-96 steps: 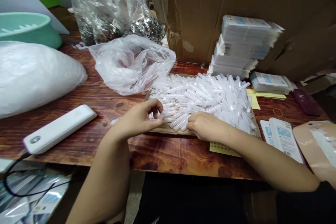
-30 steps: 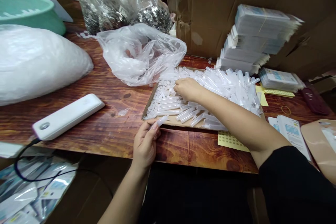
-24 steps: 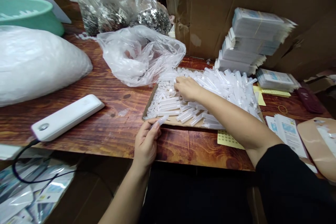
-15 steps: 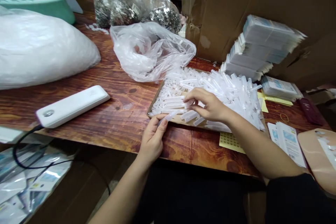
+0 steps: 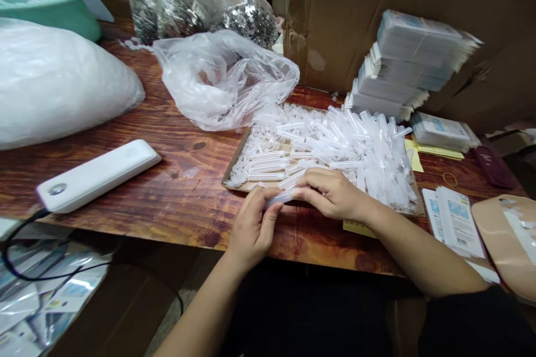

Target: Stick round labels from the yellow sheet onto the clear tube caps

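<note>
Nearby, a crumpled plastic bag (image 5: 226, 81) crowds the cardboard tray (image 5: 237, 157).

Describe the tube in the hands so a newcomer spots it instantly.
On the wooden table, find the shallow cardboard tray bearing a heap of tubes. By its near edge, the left hand and right hand meet at one translucent tube. It is held; its neighbours lie loose in the tray.

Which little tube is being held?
The one tube in the left hand, with the right hand at its end; the other tubes lie in the cardboard tray.
</note>
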`<state>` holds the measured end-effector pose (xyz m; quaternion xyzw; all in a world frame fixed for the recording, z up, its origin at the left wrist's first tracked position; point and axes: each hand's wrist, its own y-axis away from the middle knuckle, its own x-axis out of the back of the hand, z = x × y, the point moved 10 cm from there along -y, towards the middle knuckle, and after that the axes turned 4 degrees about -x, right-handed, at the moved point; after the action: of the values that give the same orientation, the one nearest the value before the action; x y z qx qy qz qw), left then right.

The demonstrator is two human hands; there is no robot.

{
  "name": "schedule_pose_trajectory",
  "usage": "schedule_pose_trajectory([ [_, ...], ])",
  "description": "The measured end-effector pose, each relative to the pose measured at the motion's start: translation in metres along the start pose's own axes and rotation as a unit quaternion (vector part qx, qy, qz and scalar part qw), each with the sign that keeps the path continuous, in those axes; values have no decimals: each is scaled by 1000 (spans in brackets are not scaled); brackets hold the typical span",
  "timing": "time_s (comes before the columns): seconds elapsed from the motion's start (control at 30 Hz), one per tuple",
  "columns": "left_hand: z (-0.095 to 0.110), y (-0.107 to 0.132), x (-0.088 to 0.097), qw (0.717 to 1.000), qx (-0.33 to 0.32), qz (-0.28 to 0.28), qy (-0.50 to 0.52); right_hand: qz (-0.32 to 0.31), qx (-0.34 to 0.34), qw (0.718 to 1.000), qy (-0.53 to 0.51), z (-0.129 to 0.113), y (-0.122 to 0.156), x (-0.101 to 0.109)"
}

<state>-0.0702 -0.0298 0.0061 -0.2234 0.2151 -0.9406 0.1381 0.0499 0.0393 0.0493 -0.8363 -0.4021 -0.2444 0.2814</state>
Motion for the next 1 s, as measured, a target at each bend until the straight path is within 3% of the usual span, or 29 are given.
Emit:
schedule_pose_trajectory([
  [0.1,9,-5,-12,1000,-10,-30,-3,-1,-86,996,-30,10,12,10],
  [0.23,13,-10,-29,998,-6,-59,37,38,-79,996,-29,4,24,27],
  [0.37,13,-11,-44,994,6,-84,63,58,-156,984,-57,23,37,31],
  [0.47,16,-11,-51,992,10,-97,77,49,-140,988,-38,21,44,30],
  [0.57,21,-11,-54,992,6,-106,72,19,-186,982,-33,27,50,28],
  [0.63,24,-10,-56,992,-2,-115,60,19,-164,986,-32,21,50,29],
  [0.73,35,-8,-58,990,-68,-123,9,36,-144,987,-66,18,51,27],
  [0.8,51,-5,-57,979,-161,-114,-56,18,-236,955,-177,37,59,13],
  [0.87,69,-1,-58,952,-259,-111,-122,-30,-340,883,-322,52,72,-15],
  [0.93,82,3,-62,923,-325,-132,-159,-82,-398,817,-410,50,84,-35],
  [0.97,85,4,-63,913,-341,-150,-166,-94,-407,809,-413,47,87,-37],
  [1.0,85,4,-62,907,-348,-164,-170,-90,-403,824,-387,45,88,-31],
])
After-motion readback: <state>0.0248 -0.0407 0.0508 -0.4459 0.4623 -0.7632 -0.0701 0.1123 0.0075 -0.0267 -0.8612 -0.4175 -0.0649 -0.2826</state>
